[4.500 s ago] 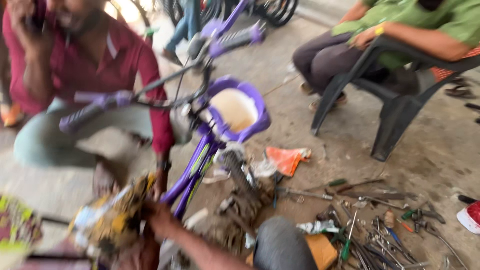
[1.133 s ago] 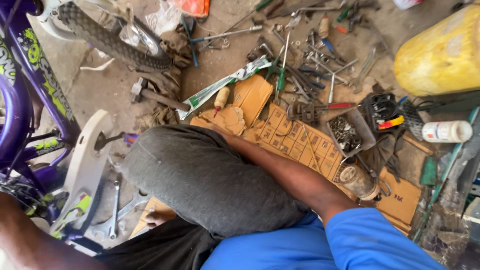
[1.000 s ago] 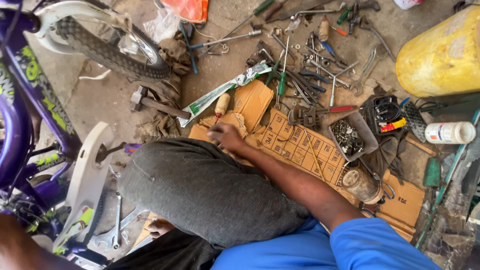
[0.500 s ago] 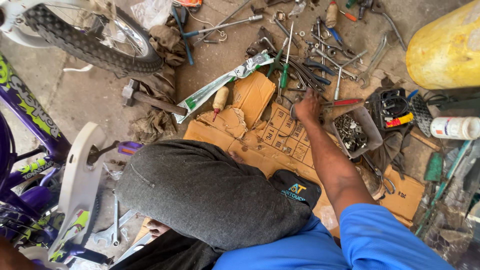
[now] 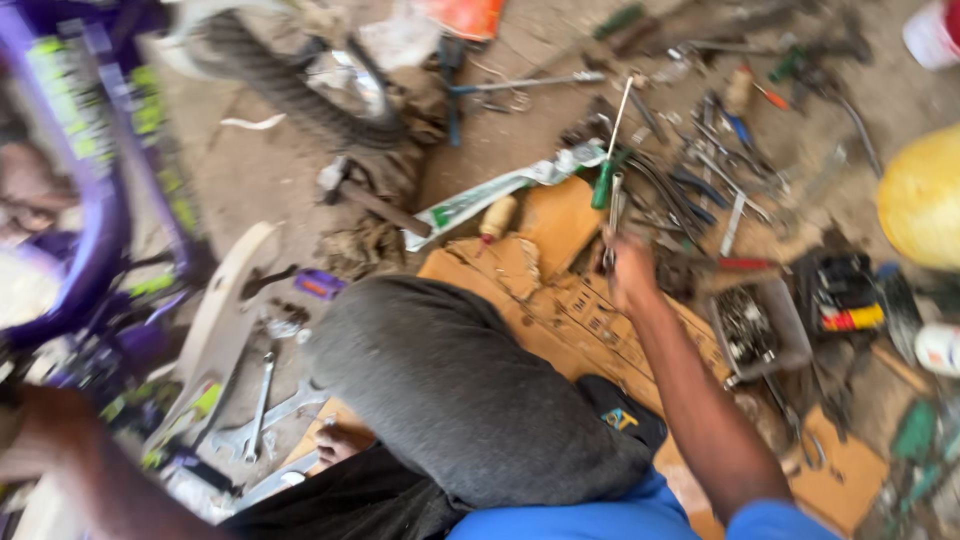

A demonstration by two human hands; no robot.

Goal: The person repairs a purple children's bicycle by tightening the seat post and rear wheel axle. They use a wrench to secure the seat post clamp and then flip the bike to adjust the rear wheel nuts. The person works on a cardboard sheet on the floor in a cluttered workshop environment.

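Observation:
My right hand (image 5: 632, 272) reaches out over flattened cardboard (image 5: 560, 300) and is closed on the lower end of a slim metal tool (image 5: 612, 212), lifted among scattered tools. A green-handled screwdriver (image 5: 604, 182) lies just beside it. My left forearm (image 5: 85, 470) stretches to the lower left beside a purple child's bicycle (image 5: 95, 215); the hand itself runs off the frame edge. My bent knee in grey trousers (image 5: 450, 390) fills the middle.
A bicycle tyre (image 5: 290, 90) and a hammer (image 5: 372, 203) lie on the concrete floor. Several spanners (image 5: 262, 400) sit near my bare foot (image 5: 340, 440). A small-parts tray (image 5: 760, 330), a yellow container (image 5: 920, 195) and a white can (image 5: 937, 350) stand on the right.
My right hand moved from the cardboard up into the tool pile and closed on a metal tool. The view has swung from the people and bicycle down to the floor.

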